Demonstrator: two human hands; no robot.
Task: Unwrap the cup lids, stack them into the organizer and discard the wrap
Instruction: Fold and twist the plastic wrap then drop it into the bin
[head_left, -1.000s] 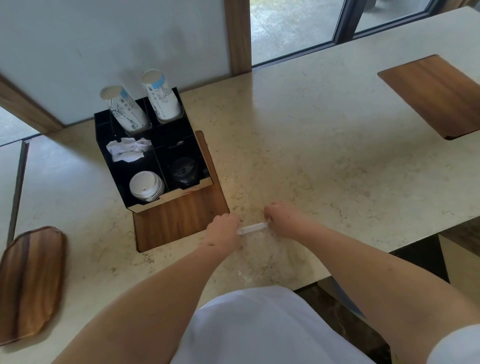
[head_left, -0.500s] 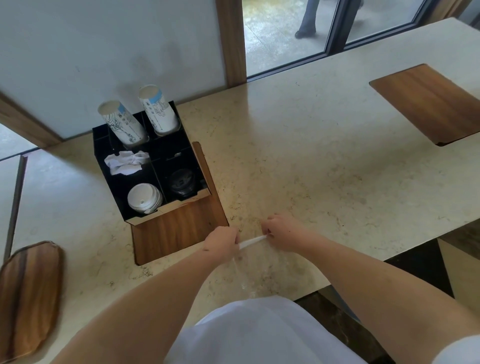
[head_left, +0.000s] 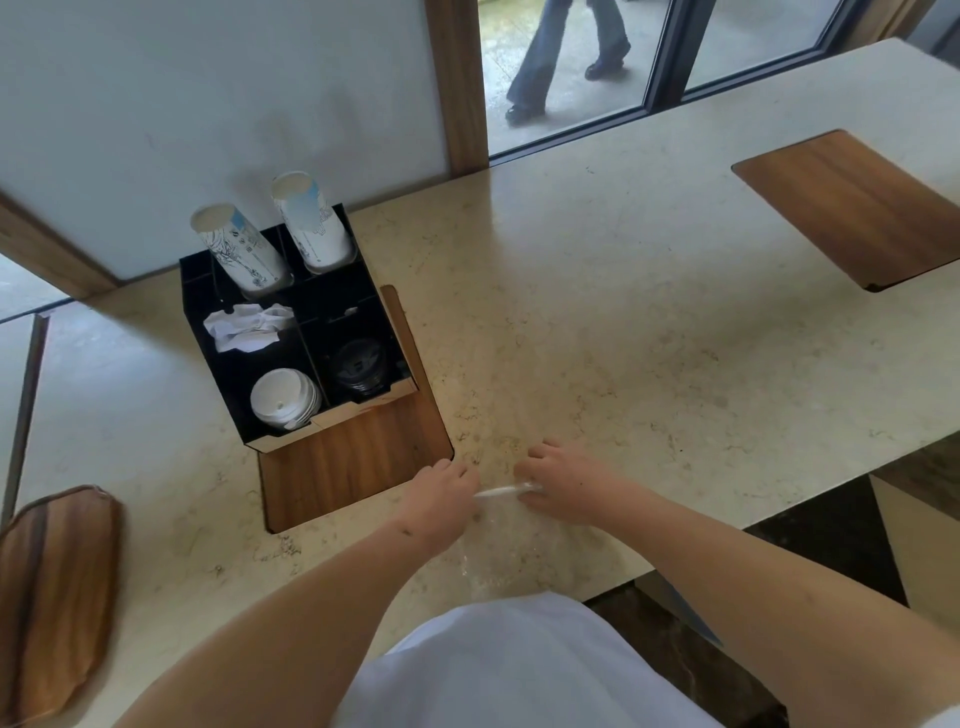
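My left hand (head_left: 441, 499) and my right hand (head_left: 558, 486) each pinch one end of a clear plastic wrap (head_left: 501, 540), whose top edge is stretched into a thin white strip between them; the rest hangs down towards my body, near the counter's front edge. A black organizer (head_left: 208, 332) stands to the left, at the back. Its front-left compartment holds a stack of white lids (head_left: 283, 399), and the front-right one holds dark lids (head_left: 358, 369). Crumpled white paper (head_left: 244, 326) fills a middle compartment.
Two stacks of printed paper cups (head_left: 244, 249) rise from the organizer's back row. A wooden panel (head_left: 353, 457) is set into the beige counter (head_left: 649, 338) under the organizer, another wooden panel (head_left: 852, 208) at far right. A wooden tray (head_left: 52, 597) lies at left. A person walks outside the window (head_left: 561, 52).
My hands have stayed close together holding the wrap's top edge taut. The view has tilted up a little, and a person's legs have come into sight behind the glass.
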